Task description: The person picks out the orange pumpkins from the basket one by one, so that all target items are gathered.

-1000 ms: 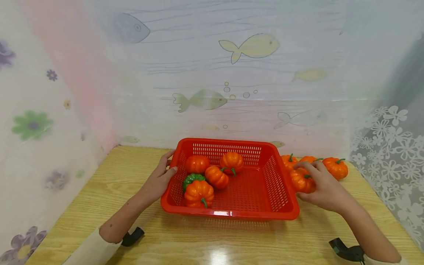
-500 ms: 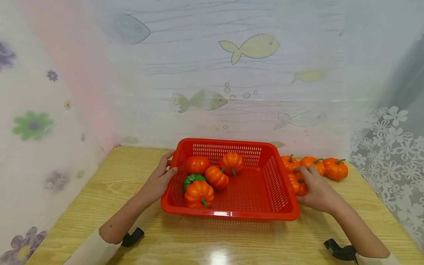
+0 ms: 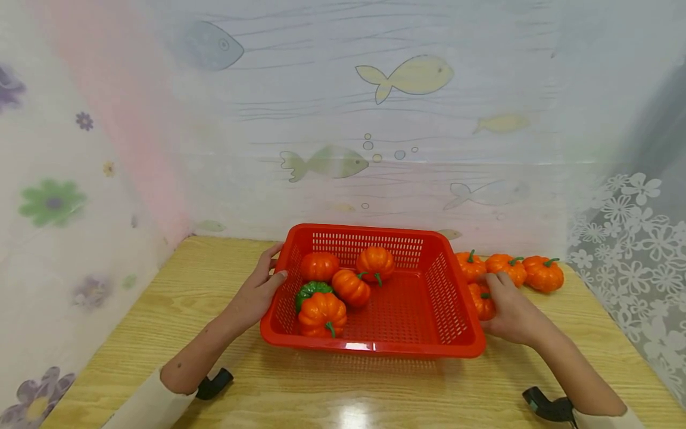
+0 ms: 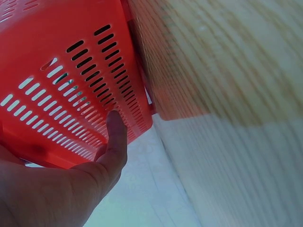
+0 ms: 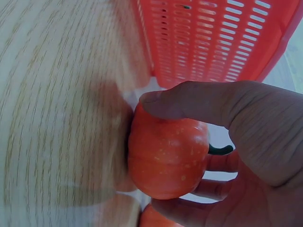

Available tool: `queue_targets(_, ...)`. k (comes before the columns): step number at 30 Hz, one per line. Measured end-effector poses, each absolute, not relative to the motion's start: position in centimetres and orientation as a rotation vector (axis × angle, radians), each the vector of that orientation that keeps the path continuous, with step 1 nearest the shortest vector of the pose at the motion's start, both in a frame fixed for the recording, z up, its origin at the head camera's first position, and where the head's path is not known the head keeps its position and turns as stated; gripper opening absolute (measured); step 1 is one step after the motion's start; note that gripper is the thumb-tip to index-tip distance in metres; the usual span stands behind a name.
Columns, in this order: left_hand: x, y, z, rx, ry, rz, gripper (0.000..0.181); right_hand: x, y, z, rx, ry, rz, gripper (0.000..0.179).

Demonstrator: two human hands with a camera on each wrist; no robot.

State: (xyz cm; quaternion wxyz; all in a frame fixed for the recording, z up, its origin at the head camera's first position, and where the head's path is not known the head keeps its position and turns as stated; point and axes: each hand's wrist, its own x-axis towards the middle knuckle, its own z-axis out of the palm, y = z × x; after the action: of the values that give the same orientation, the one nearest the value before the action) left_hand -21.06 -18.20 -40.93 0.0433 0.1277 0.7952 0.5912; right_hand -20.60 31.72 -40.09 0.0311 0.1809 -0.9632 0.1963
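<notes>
A red plastic basket (image 3: 396, 347) stands on the wooden table. Inside it, toward the left, lie several orange pumpkins (image 3: 323, 314) and a green one (image 3: 311, 292), partly covered by its neighbours. My left hand (image 3: 259, 291) grips the basket's left rim, thumb on the near side; in the left wrist view its fingers lie against the slotted wall. Right of the basket, my right hand (image 3: 511, 310) holds a small orange pumpkin (image 5: 168, 156) with a green stem, thumb on one side and fingers on the other. That pumpkin appears to rest on the table.
Behind the right hand, three more orange pumpkins (image 3: 542, 274) sit in a row near the wall. The patterned wall covering (image 3: 407, 196) rises directly behind the table (image 3: 177, 304). Black wrist straps (image 3: 548, 405) show on both forearms.
My right hand has moved slightly left and closed in round the near pumpkin, bringing it nearer the basket's right side. The left hand and basket stay put.
</notes>
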Motion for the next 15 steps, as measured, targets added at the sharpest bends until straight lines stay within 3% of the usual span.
queue_targets(15, -21.1, -18.2, -40.8, 0.392, 2.425, 1.820, 0.062, -19.7, 32.1, -38.2, 0.549, -3.009, 0.586, 0.085)
